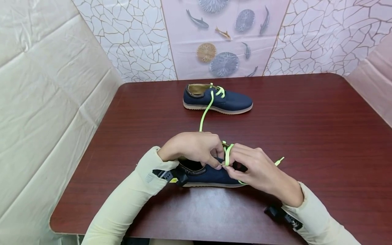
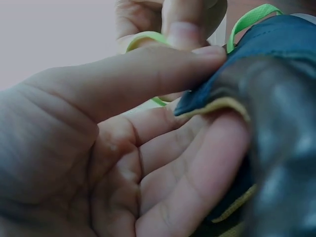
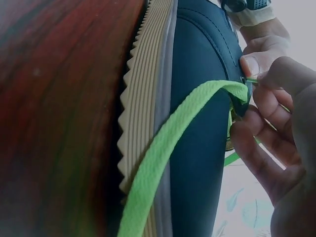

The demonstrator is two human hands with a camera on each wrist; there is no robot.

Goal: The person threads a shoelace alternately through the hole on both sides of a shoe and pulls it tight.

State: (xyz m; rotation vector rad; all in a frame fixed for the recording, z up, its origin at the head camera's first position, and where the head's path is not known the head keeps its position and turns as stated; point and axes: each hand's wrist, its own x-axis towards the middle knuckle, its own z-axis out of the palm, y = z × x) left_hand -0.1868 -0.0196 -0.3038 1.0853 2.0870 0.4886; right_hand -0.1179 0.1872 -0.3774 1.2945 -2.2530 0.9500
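A navy blue shoe lies near the table's front, toe to the right, under both hands. My left hand pinches the edge of its eyelet flap, thumb on the outside and a finger beneath the lining. My right hand pinches a neon green shoelace right at that flap, close to the left fingertips. In the right wrist view a length of the flat lace hangs from the flap across the shoe's side and ribbed sole. The fingers partly hide the eyelets.
A second navy shoe with green laces stands farther back on the dark red table. From it a lace strand runs toward my left hand. A lace tip shows beyond the right hand. Patterned cloth hangs behind.
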